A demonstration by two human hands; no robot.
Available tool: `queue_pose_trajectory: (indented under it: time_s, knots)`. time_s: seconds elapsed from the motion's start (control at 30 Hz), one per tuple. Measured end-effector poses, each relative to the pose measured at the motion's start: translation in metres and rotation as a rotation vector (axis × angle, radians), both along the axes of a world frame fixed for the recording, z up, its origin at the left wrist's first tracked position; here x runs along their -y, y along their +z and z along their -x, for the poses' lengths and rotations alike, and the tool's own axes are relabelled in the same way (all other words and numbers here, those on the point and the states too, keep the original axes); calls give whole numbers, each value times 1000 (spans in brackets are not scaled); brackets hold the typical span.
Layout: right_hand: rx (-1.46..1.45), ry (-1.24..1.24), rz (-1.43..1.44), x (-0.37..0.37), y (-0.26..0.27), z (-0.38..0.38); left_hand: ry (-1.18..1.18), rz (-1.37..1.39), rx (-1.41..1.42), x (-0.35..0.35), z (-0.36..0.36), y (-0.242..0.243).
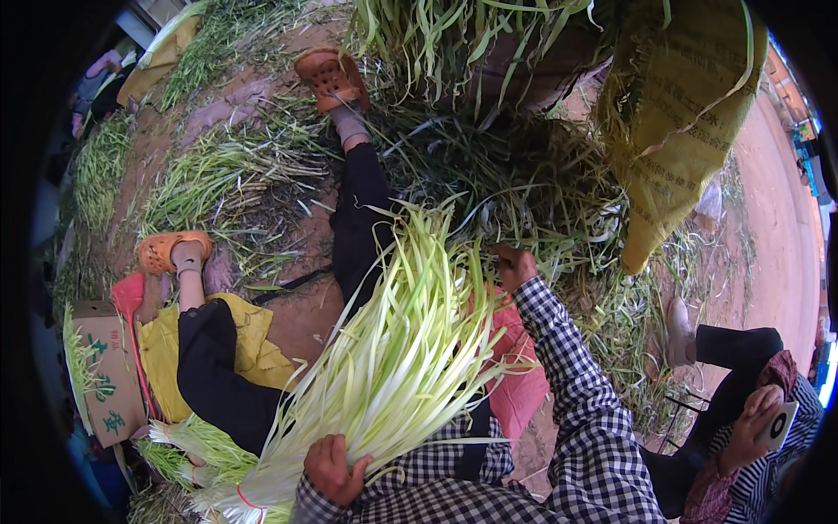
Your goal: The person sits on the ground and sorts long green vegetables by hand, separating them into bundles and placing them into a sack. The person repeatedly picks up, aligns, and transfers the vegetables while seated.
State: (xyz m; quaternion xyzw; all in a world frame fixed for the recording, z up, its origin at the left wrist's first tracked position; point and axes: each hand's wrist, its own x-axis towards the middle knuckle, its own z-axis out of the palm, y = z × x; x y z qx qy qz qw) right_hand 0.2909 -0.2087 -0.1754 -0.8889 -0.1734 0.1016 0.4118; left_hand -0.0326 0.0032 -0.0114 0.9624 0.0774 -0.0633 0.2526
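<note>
A large loose bundle of pale yellow-green leafy stalks (pixel 393 334), like blanched garlic leaves or chives, lies across my lap. My left hand (pixel 334 468) grips it along its lower side, the thumb and fingers pressed against the white stems. At the far right edge of the bundle is my right hand (pixel 515 265), its fingers curled close to the leaf tips; whether a leaf is pinched there is hidden. Under that side a pink-red plastic sheet (pixel 517 380) covers part of my lap. Tied bundles with red bands (pixel 249 499) lie at lower left.
Leaf scraps (pixel 497 170) and uncleaned stalks (pixel 229 170) cover the earthen floor. A yellow woven sack (pixel 687 124) stands at upper right. On the left are a cardboard box (pixel 108 386), a red long-handled tool (pixel 134 334) and yellow sheeting (pixel 252 334). A seated person (pixel 746 419) holds a phone at right.
</note>
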Motion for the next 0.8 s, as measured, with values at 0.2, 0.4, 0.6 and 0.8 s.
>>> queue_pose_trajectory:
  time_s: [0.2, 0.4, 0.6, 0.8]
  knots:
    - [107, 197, 132, 6, -12, -7, 5, -14, 17, 1, -1, 2]
    - [241, 203, 100, 16, 17, 1, 19, -14, 3, 1, 0, -1]
    - [207, 298, 766, 22, 9, -6, 22, -1, -2, 2, -3, 1]
    - [231, 51, 759, 55, -2, -39, 10, -27, -21, 1, -4, 6]
